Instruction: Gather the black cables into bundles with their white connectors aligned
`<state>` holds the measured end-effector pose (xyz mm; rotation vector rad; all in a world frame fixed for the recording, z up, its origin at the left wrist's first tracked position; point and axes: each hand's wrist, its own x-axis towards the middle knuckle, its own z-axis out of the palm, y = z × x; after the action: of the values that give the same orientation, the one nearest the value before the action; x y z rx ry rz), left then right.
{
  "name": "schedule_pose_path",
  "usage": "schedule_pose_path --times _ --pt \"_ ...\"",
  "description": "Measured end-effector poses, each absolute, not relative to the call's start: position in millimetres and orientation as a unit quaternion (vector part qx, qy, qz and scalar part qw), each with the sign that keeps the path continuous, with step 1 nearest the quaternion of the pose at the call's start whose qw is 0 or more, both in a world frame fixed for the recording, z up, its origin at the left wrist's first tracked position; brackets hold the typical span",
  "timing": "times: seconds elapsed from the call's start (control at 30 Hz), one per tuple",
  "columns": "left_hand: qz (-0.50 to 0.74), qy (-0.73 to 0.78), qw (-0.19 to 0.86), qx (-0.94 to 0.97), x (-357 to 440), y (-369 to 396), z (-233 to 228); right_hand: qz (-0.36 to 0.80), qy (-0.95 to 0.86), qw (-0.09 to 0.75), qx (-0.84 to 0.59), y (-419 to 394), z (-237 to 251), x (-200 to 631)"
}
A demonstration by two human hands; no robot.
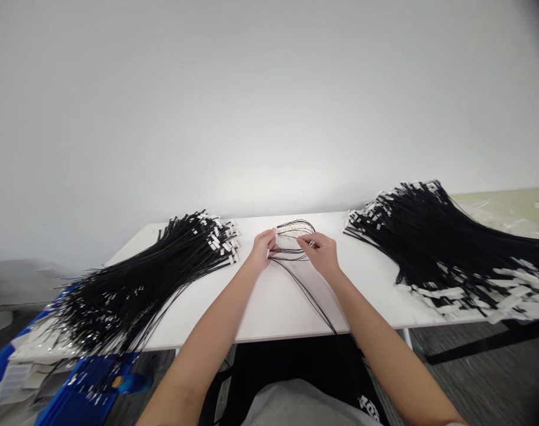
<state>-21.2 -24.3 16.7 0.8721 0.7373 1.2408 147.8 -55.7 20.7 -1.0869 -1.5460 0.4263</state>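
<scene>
Over the middle of the white table [291, 302], a looped bundle of thin black wires [291, 223] stretches between my two hands. My left hand [262, 247] is closed around its left side, where white connector ends [268, 253] stick out by the fingers. My right hand [321, 253] pinches the bundle's right side, with small white pieces showing at the fingertips. Exactly what lies between those fingertips is too small to tell. A few loose wires [304, 290] hang from the left hand down over the table's front edge.
A large heap of black wires with white connectors [158, 284] lies to the left, its bare-looking ends drooping over blue bins [85, 390]. Another thick heap [451, 236] covers the right side. A blue bottle [134, 383] lies low on the left. Behind stands a plain wall [269, 106].
</scene>
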Motion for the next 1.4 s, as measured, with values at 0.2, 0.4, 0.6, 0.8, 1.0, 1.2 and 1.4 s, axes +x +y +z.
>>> schedule_pose_path --times 0.2,0.4,0.6,0.8,1.0,1.2,1.4 --pt "0.545 0.331 0.665 0.39 -21 -25 17 0.161 -0.67 0.562 -0.458 -55 20 148" --pt "0.543 0.333 0.663 0.393 -20 -26 17 0.115 -0.697 0.544 -0.453 -55 20 150" --pt "0.545 0.337 0.662 0.389 -20 -25 17 0.052 -0.741 0.511 -0.432 -58 20 151" --pt "0.544 0.34 0.663 0.386 -21 -24 17 0.038 -0.749 0.493 -0.441 -59 21 150" --pt "0.536 0.348 0.649 0.411 -20 -24 13 0.039 -0.726 0.498 -0.472 -60 21 149" --pt "0.527 0.356 0.651 0.414 -18 -25 11 -0.013 -0.728 0.493 -0.476 -58 16 148" --pt "0.504 0.356 0.672 0.409 -12 -29 11 -0.086 -0.754 0.459 -0.463 -55 5 146"
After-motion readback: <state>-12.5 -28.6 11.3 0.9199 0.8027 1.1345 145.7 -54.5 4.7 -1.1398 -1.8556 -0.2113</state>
